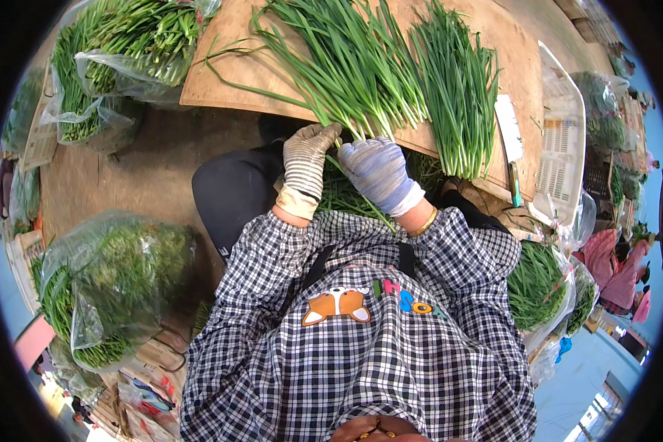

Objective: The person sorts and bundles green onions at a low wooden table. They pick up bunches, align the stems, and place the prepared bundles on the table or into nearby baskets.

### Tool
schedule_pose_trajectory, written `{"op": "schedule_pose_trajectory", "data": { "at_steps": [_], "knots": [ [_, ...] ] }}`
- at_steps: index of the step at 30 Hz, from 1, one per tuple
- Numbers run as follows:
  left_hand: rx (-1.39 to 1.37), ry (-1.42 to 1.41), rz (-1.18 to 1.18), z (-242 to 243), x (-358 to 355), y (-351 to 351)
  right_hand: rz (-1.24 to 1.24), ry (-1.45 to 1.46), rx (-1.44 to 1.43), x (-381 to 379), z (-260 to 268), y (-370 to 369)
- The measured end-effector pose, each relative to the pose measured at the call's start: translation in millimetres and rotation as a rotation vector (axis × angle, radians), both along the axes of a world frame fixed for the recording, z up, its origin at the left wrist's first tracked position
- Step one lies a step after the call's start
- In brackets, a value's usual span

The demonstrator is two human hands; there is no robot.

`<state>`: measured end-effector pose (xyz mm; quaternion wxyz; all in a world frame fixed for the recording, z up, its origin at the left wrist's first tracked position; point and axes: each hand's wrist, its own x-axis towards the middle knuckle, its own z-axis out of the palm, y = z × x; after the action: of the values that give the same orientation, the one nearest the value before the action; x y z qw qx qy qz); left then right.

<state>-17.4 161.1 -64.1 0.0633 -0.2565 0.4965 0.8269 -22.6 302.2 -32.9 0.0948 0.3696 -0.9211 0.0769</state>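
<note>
A loose spread of garlic chives (342,61) lies across a wooden board (243,77), its pale stem ends towards me. My left hand (309,157), in a striped, soiled glove, pinches a chive stem at the near edge of the spread. Close beside it, my right hand (377,171) in a blue-grey glove has its fingers curled around a thin chive leaf (378,211), which trails below towards my lap; its fingertips are partly hidden. A neater bundle of chives (461,105) rests to the right. Beyond that is a cleaver (510,135) with a green-tipped handle.
Chive scraps (340,190) lie below the hands. Bagged greens stand at the upper left (138,50), lower left (116,282) and right (538,287). A white plastic crate (563,127) adjoins the board's right side. A person in a red patterned garment (613,262) is at far right.
</note>
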Motion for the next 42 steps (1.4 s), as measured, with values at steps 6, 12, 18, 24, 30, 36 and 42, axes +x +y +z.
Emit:
{"op": "schedule_pose_trajectory", "data": {
  "at_steps": [6, 12, 18, 24, 30, 36, 42],
  "knots": [
    [0.143, -0.046, 0.037, -4.7, 2.2, 2.4, 0.061, 0.018, -0.114, 2.4, -0.5, 5.7],
    [0.064, -0.022, 0.141, -9.7, -5.3, -5.6, 0.118, -0.343, -0.353, 36.0, -12.4, 28.2],
    [-0.236, 0.041, 0.074, -16.5, -4.5, -10.6, -0.180, -0.281, -0.208, 41.1, -4.7, 40.7],
    [0.042, -0.040, 0.079, -25.7, -4.5, -8.6, -0.373, -0.213, -0.103, -17.7, -15.4, 3.6],
    [0.255, -0.064, -0.011, -25.6, 6.8, -11.0, -0.513, -0.818, -0.697, -5.5, -26.7, 16.3],
    [0.308, -0.086, -0.180, -16.7, 4.7, -11.8, -0.567, -1.350, -0.968, -5.8, -0.1, 26.4],
    [0.313, -0.035, -0.189, -12.4, 6.9, -9.9, -0.549, -1.000, -0.861, -8.1, -7.7, 8.1]
  ]
}}
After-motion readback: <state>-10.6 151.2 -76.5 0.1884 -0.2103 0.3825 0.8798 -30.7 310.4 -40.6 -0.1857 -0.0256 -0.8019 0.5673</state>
